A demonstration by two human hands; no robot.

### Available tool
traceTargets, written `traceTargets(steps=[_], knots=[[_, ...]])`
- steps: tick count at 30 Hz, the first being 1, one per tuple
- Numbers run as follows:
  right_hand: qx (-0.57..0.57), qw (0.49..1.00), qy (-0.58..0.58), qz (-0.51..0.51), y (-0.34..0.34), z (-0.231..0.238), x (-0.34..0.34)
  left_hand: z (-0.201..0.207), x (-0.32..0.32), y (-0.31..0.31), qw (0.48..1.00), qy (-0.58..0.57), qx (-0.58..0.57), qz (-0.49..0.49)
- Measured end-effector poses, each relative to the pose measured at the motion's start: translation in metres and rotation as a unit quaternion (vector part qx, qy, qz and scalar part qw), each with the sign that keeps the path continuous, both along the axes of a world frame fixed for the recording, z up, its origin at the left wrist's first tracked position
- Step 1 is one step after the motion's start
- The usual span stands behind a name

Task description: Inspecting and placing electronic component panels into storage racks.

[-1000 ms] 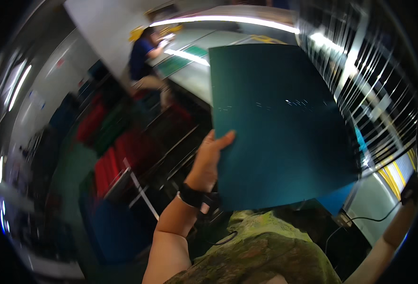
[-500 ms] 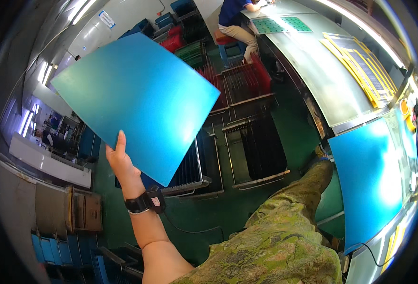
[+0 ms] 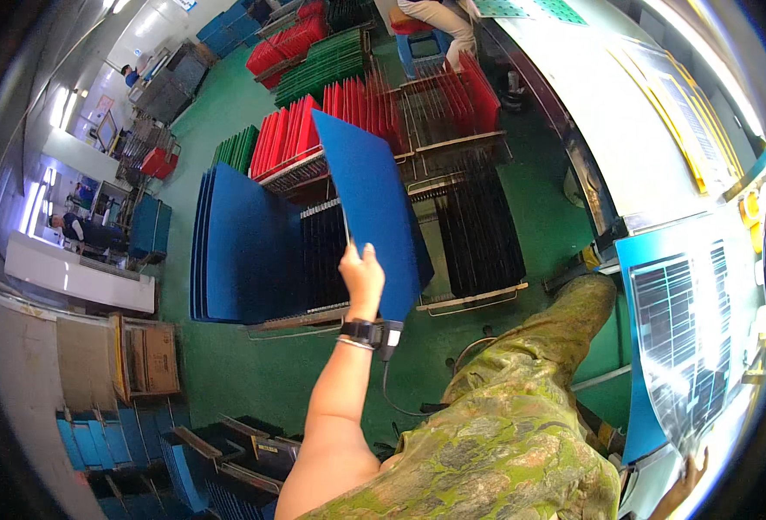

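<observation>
My left hand [image 3: 363, 282] grips the lower edge of a flat blue panel [image 3: 370, 199], which stands nearly upright above a slotted rack [image 3: 322, 269]. Several blue panels [image 3: 249, 247] stand in the left side of that rack. At the lower right, my right hand [image 3: 688, 487] is at the near corner of a clear film with a dark grid pattern [image 3: 686, 321], its fingers pinched on the film's edge. Under the film, on the bench, lies another blue panel [image 3: 632, 364].
Racks of red panels [image 3: 288, 134] and green panels [image 3: 324, 69] stand beyond. A black-filled rack [image 3: 483, 243] is right of mine. A yellow-edged frame [image 3: 673, 113] lies on the long bench [image 3: 574, 78], where a person [image 3: 444, 22] sits. Cartons [image 3: 149, 360] are at left.
My left hand has brought its panel right and turned it from broad-face view to nearly upright over the rack. My right hand and the grid film have appeared over the bench panel.
</observation>
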State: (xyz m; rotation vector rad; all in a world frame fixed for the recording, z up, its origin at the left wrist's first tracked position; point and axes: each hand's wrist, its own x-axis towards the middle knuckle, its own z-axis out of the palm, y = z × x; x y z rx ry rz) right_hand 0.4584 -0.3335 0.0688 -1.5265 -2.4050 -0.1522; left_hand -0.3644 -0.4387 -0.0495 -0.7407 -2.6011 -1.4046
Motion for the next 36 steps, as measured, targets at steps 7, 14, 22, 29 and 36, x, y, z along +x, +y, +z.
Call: traceTargets(steps=[7, 14, 22, 29, 36], knots=[[-0.043, 0.999, 0.01, 0.006, 0.038, -0.012, -0.018, -0.089, 0.011, 0.015, 0.997, -0.075, -0.011, 0.016], [-0.089, 0.996, 0.017, 0.0, 0.068, -0.017, -0.032, -0.137, 0.009, 0.027, 0.997, -0.067, -0.008, 0.034], [-0.138, 0.989, 0.039, -0.031, 0.077, -0.027, -0.025, -0.151, 0.016, 0.04, 0.992, -0.122, -0.028, 0.033], [-0.178, 0.979, 0.072, -0.064, 0.075, -0.046, -0.005, -0.151, 0.018, 0.044, 0.992, -0.121, -0.025, 0.028], [-0.197, 0.969, 0.123, -0.08, 0.095, -0.076, 0.002, -0.145, 0.017, 0.054, 0.988, -0.15, -0.042, 0.019]])
